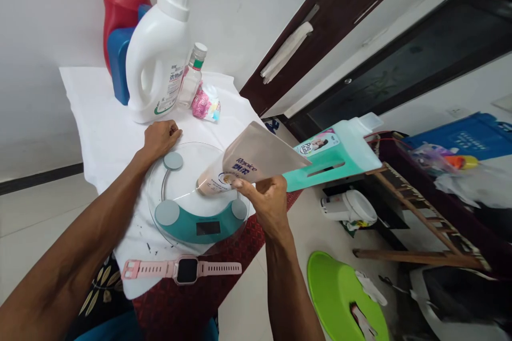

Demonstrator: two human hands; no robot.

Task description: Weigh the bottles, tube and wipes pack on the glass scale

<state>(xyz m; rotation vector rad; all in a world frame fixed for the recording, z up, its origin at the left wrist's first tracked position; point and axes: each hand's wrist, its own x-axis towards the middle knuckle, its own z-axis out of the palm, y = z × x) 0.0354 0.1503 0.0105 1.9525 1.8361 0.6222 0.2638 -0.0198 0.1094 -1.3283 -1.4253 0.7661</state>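
Note:
My right hand (272, 202) is wrapped round a beige Rejoice shampoo bottle (256, 154). The bottle tilts over the round glass scale (208, 224), with its lower end at the glass; I cannot tell whether they touch. My left hand (162, 137) lies on the white cloth at the scale's far left edge, fingers curled with nothing seen in them. A white detergent jug (160, 58) stands just beyond it. Close by are a clear bottle (190, 82) with a white cap and a small pink packet (206, 102). Behind my right hand is a green handled bottle (336, 157).
A pink-strapped smartwatch (187, 269) lies at the near edge. Blue (120, 64) and red (126, 5) containers stand behind the jug by the wall. On the floor to the right are a green basin (336, 293), a white bucket (356, 208) and a wooden rack (420, 258).

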